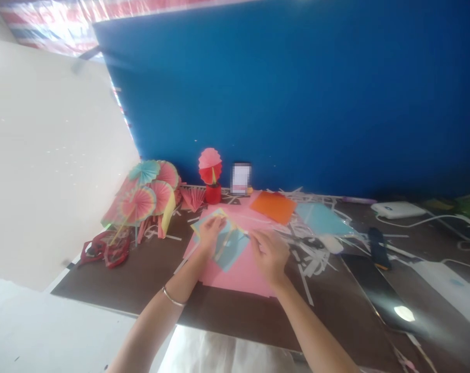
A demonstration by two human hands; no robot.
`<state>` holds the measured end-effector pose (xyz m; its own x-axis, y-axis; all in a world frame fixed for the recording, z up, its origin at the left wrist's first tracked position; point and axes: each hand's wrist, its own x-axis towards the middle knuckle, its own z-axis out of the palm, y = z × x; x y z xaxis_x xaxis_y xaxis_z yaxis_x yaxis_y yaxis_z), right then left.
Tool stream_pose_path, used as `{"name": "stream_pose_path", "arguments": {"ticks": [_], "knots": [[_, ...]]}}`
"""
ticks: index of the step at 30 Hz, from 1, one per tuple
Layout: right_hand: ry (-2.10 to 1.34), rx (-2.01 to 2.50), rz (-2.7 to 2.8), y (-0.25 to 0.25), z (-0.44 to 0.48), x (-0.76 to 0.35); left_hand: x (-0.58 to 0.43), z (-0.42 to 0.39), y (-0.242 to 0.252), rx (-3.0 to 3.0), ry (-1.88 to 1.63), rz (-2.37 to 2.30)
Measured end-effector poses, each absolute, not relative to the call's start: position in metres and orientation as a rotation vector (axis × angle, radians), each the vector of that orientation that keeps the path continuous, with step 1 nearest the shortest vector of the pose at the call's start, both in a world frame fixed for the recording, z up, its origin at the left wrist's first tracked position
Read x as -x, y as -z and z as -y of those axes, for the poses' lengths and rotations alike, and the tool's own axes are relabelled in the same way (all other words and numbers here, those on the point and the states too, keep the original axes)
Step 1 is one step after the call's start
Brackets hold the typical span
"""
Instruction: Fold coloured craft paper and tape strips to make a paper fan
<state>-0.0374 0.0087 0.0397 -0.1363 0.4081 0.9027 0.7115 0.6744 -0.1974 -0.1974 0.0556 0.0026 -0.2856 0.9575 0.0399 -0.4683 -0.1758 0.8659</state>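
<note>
A light blue paper square [231, 254] with yellow edging lies turned like a diamond over pink sheets [238, 282] on the dark table. My left hand [211, 230] is closed at its upper left part, fingertips pressed together near the yellow edge; what they pinch is too small to make out. To the right of the square, my right hand [270, 254] is closed too, thumb and finger pinched at the end of a thin pale strip that runs toward the left hand. Blur hides the finer detail there.
Paper fans [137, 204] and red scissors [116, 248] are at the left. Behind stand a red pot [213, 194] and a small white card [241, 177]. Orange paper [274, 206], light blue sheets [323, 218], paper scraps, a black phone [378, 290] and a white device [398, 209] lie rightward.
</note>
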Motion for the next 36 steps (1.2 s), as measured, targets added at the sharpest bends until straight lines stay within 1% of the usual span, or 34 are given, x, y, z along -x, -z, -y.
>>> {"name": "stream_pose_path", "arguments": {"ticks": [3, 9, 15, 22, 32, 36], "knots": [[0.298, 0.909, 1.854, -0.034, -0.009, 0.042, 0.195, -0.051, -0.006, -0.763, -1.62, -0.873], [0.169, 0.933, 1.89, -0.035, -0.01, 0.044, 0.19, -0.04, -0.016, -0.871, -1.492, -0.883], [0.12, 0.998, 1.844, -0.034, -0.012, 0.045, 0.187, -0.04, -0.013, -1.016, -1.48, -0.97], [-0.038, 0.995, 1.794, -0.034, -0.012, 0.049, 0.187, -0.033, -0.013, -1.286, -1.398, -0.996], [-0.524, 1.068, 1.628, -0.03, -0.019, 0.047, 0.184, -0.022, -0.026, -1.388, -1.284, -1.026], [-0.589, 1.097, 1.613, -0.031, -0.019, 0.046, 0.186, -0.023, -0.024, -1.417, -1.269, -1.018]]}}
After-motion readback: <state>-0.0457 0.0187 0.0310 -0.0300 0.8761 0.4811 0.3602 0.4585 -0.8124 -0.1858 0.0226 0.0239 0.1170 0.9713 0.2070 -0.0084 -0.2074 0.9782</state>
